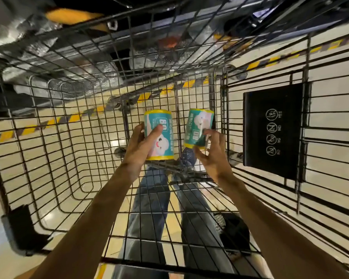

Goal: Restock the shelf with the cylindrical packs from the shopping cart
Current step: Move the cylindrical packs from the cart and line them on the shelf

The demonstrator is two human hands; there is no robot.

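Note:
I look straight down into a wire shopping cart (48,158). My left hand (142,147) grips a teal cylindrical pack (161,125) with yellow rims and a cloud cartoon, thumb across its front. My right hand (212,152) holds a second teal pack (197,123), tilted slightly, fingers curled round its lower end. Both packs hover above the cart's mesh floor near the middle. No other packs show in the basket.
A black child-seat flap (272,129) with white warning icons hangs on the cart's right wall. Yellow-black floor tape (73,117) runs beneath the mesh. Silver foil-wrapped goods (69,63) lie beyond the cart's far wall. My jeans-clad legs (149,208) show under the basket.

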